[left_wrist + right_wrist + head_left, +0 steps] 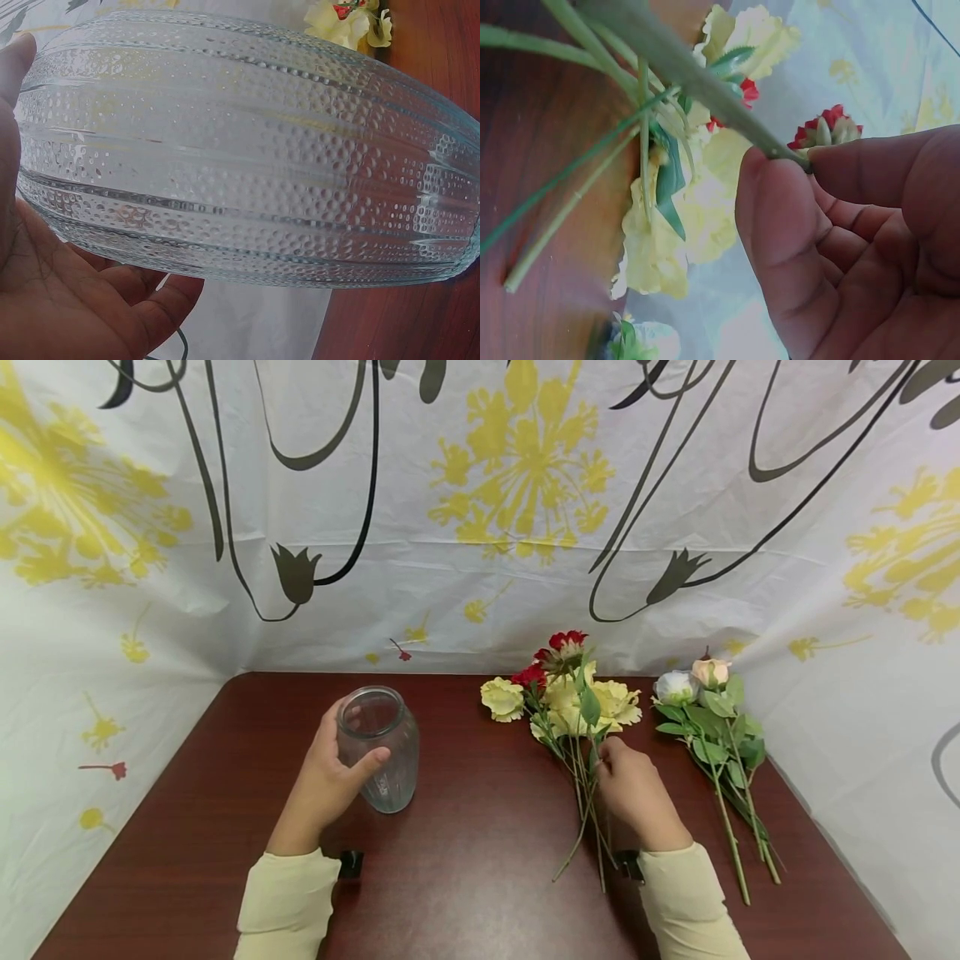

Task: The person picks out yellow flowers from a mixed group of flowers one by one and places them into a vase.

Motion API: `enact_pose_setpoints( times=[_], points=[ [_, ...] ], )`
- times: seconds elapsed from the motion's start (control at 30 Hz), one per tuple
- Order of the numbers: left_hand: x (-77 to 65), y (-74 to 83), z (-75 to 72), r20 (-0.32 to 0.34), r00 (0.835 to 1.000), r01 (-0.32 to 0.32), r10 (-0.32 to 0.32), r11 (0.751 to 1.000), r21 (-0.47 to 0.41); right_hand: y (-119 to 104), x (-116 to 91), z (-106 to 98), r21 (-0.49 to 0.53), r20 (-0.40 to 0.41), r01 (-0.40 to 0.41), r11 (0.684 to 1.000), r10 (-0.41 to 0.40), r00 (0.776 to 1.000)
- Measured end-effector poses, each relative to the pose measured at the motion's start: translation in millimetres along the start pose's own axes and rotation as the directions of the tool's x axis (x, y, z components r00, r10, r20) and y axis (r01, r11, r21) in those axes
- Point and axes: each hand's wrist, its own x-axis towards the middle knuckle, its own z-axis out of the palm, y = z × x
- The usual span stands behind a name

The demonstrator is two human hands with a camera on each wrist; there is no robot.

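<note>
Left hand round a clear, ribbed, dimpled glass vase; right hand on a slender green flower stem.
At left, the left grip curves round the vase's side, thumb across its front; the vase is on the left half of the dark red-brown wooden desk, mouth up, long axis roughly upright; right of centre, ruffled pale-yellow flowers and small red flowers point to the far edge, stems running nearward; there the right grip pinches the stem between thumb and forefinger; farther right lie leafy white and peach roses, heads also pointing away.
</note>
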Motion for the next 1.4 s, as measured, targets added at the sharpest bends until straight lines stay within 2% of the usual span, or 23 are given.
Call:
enact_pose_setpoints(
  times=[0.3,0.7,1.03,1.4],
  points=[
    [0.0,0.1,0.1,-0.003,1.0,0.012,-0.012,1.0,0.009,5,-4,-15,0.044,0.014,-0.049,0.998,0.048,0.999],
    [0.4,-0.2,0.2,-0.003,1.0,0.005,-0.005,1.0,0.005,20,-11,-39,0.019,0.006,-0.091,0.996,0.09,0.996],
    [0.6,-0.7,0.3,-0.004,1.0,0.006,-0.006,1.0,0.001,55,-20,-59,-0.027,-0.088,-0.134,0.991,0.131,0.987],
    [0.2,-0.7,0.3,-0.008,1.0,0.005,-0.005,1.0,-0.001,94,-38,-82,-0.05,-0.172,-0.276,0.96,0.264,0.949]
  ],
)
